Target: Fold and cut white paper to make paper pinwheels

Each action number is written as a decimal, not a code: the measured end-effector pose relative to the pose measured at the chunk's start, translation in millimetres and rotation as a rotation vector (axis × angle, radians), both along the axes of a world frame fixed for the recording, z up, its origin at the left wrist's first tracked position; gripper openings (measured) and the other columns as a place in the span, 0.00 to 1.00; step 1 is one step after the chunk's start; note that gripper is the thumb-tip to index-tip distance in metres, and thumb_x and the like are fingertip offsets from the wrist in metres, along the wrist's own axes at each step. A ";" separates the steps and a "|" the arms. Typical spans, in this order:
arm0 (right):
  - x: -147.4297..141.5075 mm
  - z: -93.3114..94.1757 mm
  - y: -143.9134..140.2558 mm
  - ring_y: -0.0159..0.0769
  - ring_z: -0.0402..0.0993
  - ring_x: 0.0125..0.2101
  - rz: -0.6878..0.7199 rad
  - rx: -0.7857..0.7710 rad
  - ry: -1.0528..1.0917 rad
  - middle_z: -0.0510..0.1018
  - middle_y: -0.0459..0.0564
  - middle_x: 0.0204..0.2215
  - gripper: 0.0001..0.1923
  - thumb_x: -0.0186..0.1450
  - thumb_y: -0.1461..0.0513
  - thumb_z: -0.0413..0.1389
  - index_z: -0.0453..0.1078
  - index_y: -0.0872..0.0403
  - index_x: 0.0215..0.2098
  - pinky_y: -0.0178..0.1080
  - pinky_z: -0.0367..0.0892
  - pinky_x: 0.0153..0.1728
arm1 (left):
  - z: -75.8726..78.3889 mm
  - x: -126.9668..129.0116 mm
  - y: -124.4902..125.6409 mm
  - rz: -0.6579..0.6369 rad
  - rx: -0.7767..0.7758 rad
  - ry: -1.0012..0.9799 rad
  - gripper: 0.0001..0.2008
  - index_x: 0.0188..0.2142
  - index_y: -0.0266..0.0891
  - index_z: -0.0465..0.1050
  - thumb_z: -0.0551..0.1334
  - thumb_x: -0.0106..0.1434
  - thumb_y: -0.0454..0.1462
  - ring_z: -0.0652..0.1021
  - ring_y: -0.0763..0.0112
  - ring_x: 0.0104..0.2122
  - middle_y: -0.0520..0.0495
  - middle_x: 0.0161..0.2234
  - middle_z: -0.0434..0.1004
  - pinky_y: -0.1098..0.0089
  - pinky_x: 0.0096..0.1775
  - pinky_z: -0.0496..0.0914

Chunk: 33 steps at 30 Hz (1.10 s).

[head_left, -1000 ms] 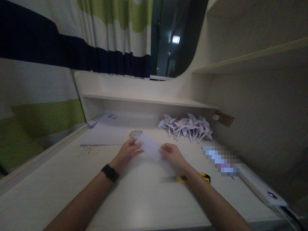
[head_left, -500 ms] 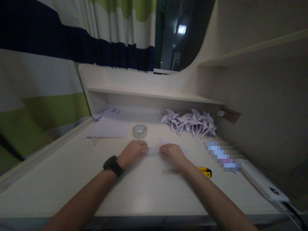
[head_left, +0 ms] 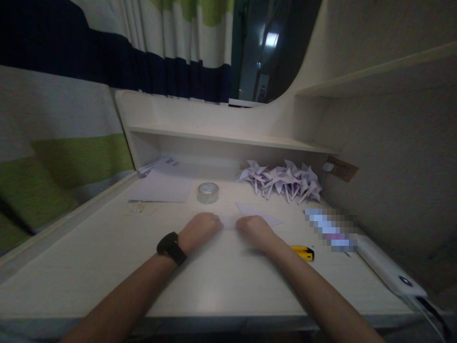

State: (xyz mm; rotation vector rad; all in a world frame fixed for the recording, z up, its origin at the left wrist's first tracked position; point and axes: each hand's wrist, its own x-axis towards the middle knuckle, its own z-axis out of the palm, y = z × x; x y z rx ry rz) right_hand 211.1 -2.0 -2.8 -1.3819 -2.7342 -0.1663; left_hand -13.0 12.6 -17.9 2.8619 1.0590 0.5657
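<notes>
Between my two hands a small strip of white paper is held low over the desk. My left hand, with a black watch on its wrist, is closed on the paper's left end. The right end is in the closed fingers of my right hand. Just behind the right hand lies another piece of white paper with pointed corners. A yellow and black utility knife lies partly hidden under my right forearm. Both sets of fingertips are largely out of sight.
A roll of clear tape stands behind my hands. White paper pinwheels are heaped at the back right, paper sheets at the back left. Near the sheets lie thin rubber bands. A white power strip runs along the right edge.
My left hand has shifted slightly right, closer to my right hand, and the paper strip between them shows shorter. The right hand stays in nearly the same place.
</notes>
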 end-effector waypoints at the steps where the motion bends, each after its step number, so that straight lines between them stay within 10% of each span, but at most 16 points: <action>1: 0.4 0.0 0.6 0.38 0.76 0.33 -0.001 -0.011 0.011 0.81 0.54 0.34 0.09 0.60 0.68 0.52 0.75 0.56 0.32 0.34 0.61 0.33 | 0.0 0.0 -0.4 0.004 0.022 0.030 0.13 0.31 0.37 0.77 0.54 0.66 0.36 0.76 0.63 0.34 0.41 0.31 0.77 0.65 0.39 0.67; 17: -2.8 -10.0 0.2 0.36 0.76 0.37 0.113 -0.069 0.394 0.82 0.50 0.35 0.14 0.61 0.69 0.52 0.78 0.54 0.38 0.34 0.63 0.42 | 10.8 -7.0 6.9 -0.050 -0.318 -0.168 0.12 0.34 0.36 0.78 0.55 0.62 0.35 0.78 0.62 0.35 0.42 0.34 0.81 0.67 0.39 0.67; 33: -4.5 -16.2 1.4 0.35 0.73 0.36 0.129 0.053 0.351 0.80 0.49 0.35 0.12 0.60 0.70 0.54 0.77 0.53 0.37 0.33 0.63 0.38 | -2.1 -11.4 18.9 -0.039 -0.237 -0.162 0.10 0.35 0.37 0.77 0.58 0.64 0.37 0.76 0.65 0.36 0.45 0.35 0.80 0.69 0.40 0.65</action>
